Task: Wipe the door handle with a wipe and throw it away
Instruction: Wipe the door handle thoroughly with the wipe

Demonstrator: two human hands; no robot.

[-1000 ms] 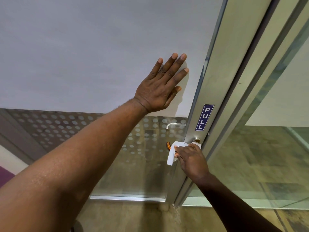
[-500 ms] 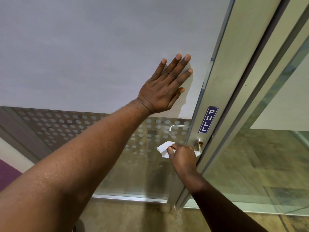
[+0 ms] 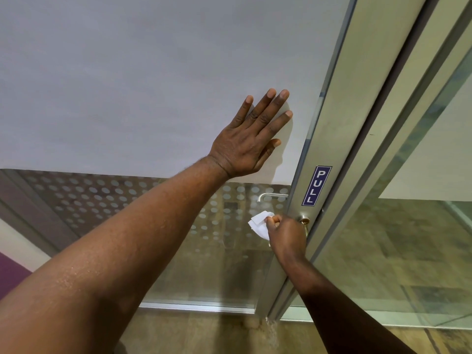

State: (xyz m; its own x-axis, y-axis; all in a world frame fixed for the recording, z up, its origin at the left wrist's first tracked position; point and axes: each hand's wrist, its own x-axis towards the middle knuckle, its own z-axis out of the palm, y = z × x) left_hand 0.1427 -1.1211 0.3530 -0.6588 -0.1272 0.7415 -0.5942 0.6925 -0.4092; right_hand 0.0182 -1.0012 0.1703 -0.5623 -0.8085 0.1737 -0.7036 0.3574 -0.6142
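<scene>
Head view, nearest first: both forearms reach up and away from the camera toward a glass door. The right hand point(image 3: 284, 232) is closed into a fist, its grip pinching a white wipe point(image 3: 259, 223) around the door handle point(image 3: 304, 223). Most of the handle is hidden under the fist; only its round metal base and a brassy edge show just right of the knuckles. Loose folds of the wipe stick out left of the grip.

Above and left of that grip, the left hand point(image 3: 251, 139) lies flat on the frosted door panel point(image 3: 127, 85), fingers spread, holding nothing; it seems to brace the door. A blue PULL sign point(image 3: 316, 185) sits on the metal door frame point(image 3: 339, 123) just above the right grip. A second lever point(image 3: 270, 196) shows through the glass beyond.

Judging by this, the wiping step is in hand. The next move likely calls for rubbing along the handle's full length, then letting go of it with the wipe kept pinched. No bin is in sight, so one must be found.
</scene>
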